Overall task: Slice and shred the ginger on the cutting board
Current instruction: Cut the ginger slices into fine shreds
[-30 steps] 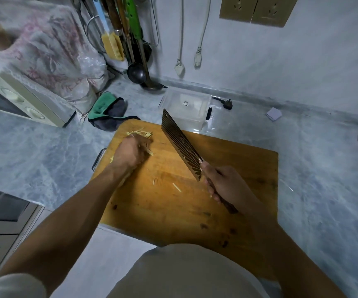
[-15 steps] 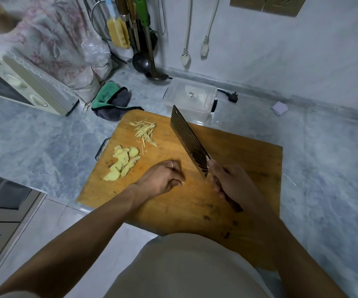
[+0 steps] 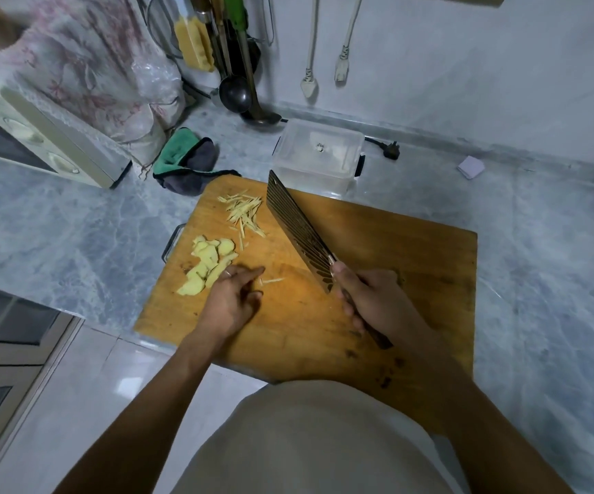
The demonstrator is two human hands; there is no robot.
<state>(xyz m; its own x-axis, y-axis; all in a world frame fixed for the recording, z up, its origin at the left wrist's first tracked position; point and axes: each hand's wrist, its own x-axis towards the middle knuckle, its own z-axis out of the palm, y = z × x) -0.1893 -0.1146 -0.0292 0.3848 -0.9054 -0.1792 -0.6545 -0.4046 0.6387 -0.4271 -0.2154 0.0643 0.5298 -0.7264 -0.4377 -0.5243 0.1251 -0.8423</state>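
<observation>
Grey marbled stone makes up the surface (image 3: 57, 222), which carries a wooden cutting board (image 3: 406, 265) near its front edge. On the board's far left part lies a small heap of ginger shreds (image 3: 244, 212), and just nearer than it a pile of pale ginger slices (image 3: 206, 265). One loose shred (image 3: 273, 280) lies by itself near the middle of the board.

The left hand (image 3: 233, 299) rests on the board, its fingers extended and touching the near end of the slices; its grip holds nothing. The right hand (image 3: 374, 297) has its grip wrapped firmly round the handle of a cleaver (image 3: 299, 229), whose ridged blade points to the far left, tilted, right of the shreds.

Beyond the board stand a clear plastic box (image 3: 320, 151), a green and grey cloth (image 3: 185, 158) and a microwave (image 3: 39, 137) on the far left. Ladles (image 3: 235, 94) hang against the wall.
</observation>
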